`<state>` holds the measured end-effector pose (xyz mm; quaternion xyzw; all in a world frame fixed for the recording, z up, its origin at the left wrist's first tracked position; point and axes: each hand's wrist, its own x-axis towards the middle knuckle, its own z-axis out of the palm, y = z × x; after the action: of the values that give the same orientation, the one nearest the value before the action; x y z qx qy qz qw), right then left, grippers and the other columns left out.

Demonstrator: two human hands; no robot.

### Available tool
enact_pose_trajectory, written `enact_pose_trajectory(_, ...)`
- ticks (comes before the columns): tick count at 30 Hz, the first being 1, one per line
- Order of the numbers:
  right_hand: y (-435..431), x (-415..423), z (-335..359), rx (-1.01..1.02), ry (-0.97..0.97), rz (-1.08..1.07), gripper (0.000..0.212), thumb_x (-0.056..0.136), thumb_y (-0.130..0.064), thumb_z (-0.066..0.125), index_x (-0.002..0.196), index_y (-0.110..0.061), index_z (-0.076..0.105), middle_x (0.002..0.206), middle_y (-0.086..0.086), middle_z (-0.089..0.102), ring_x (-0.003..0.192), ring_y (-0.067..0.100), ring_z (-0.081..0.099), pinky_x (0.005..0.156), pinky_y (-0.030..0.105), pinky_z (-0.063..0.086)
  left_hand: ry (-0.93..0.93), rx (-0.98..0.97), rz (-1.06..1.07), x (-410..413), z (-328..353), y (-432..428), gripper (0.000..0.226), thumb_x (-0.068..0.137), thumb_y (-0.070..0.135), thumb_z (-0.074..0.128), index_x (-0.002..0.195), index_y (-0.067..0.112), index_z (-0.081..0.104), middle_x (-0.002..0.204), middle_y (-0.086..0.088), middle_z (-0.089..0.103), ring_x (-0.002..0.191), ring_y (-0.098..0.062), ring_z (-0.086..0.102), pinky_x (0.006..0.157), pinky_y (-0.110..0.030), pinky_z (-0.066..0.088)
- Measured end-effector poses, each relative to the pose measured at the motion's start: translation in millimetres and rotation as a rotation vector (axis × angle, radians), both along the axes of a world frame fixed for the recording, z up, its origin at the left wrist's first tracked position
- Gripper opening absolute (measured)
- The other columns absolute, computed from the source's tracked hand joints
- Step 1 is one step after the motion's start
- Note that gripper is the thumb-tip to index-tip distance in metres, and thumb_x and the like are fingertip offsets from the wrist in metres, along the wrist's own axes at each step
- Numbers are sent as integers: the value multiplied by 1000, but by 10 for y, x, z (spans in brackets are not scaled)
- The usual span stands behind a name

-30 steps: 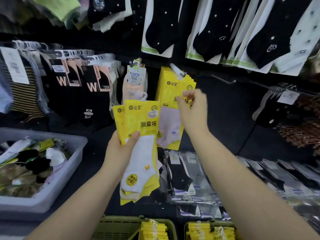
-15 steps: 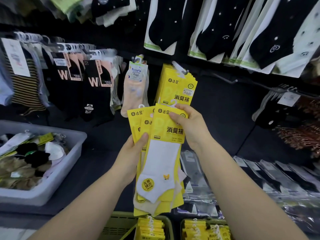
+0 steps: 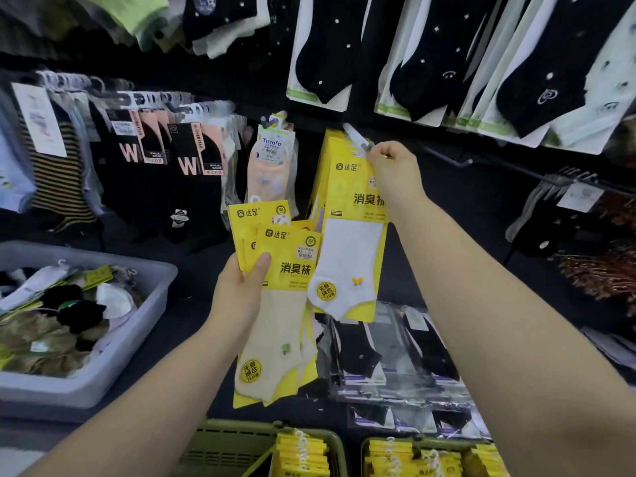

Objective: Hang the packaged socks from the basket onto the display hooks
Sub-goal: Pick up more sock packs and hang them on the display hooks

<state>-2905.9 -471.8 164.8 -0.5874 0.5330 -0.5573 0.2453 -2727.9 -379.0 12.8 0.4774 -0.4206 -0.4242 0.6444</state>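
Sock packs [image 3: 289,267] in both hands [image 3: 237,297]

Right hand [image 3: 392,168] pinching, left hand [image 3: 241,294] gripping

Yellow packs [image 3: 289,266] in the left grip [image 3: 241,294] and right grip [image 3: 392,170]: glossy card over fine knit cloth. Below, clear film sleeves [image 3: 395,356] shine; leftward, the bin [image 3: 134,342] is matt grey plastic.

A dark shelf [image 3: 182,315] bears a grey tub [image 3: 103,383] and clear-wrapped sock packs [image 3: 389,359].
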Motion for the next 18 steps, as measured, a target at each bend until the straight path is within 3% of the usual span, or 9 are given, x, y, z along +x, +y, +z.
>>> enact_pose_trajectory(3,-51,33,15,32,-35,-55,11,92,-21,56,85,-15,62,73,-7,54,52,3,46,56,21,44,-63,-13,55,50,-33,19,9,95,33,53,101,33,60,102,9,71,96,-12,68,81,-32,53)
enact_pose_trajectory(5,-64,39,-1,32,-63,-132,12,88,-22,60,95,-15,67,89,-6,62,69,8,52,71,30,50,-124,-38,79,80,-35,38,8,94,34,53,99,37,59,96,15,71,90,-3,68,73,-22,50)
enact_pose_trajectory(7,-8,28,-89,6,-15,-289,24,86,-25,63,109,-17,62,117,1,55,92,15,50,83,33,47,-154,-67,75,101,-13,63,8,94,34,53,96,38,59,92,19,71,85,4,67,69,-17,48)
enact_pose_trajectory(9,165,65,-234,-94,80,-332,28,86,-26,64,111,-16,57,118,4,48,101,19,44,87,29,38,-149,-84,45,109,19,69,8,94,34,54,98,38,60,95,16,72,87,1,68,73,-22,50)
enact_pose_trajectory(11,367,168,-431,-99,154,-109,22,86,-32,66,100,-17,57,107,0,52,100,18,50,84,28,39,-118,-92,4,89,60,58,9,93,36,55,100,36,60,100,12,72,91,-4,69,77,-28,51)
enact_pose_trajectory(14,661,333,-709,112,160,193,38,74,-45,76,98,-27,51,106,-4,55,93,7,55,70,22,44,22,-102,-92,3,119,52,21,90,36,58,110,29,61,107,5,72,97,-15,69,82,-36,54)
enact_pose_trajectory(18,765,287,-823,27,56,215,48,67,-22,85,102,-26,53,85,-12,57,67,-12,57,53,9,45,129,-127,-229,-63,130,61,45,78,39,64,119,21,57,113,1,71,102,-20,68,79,-33,56)
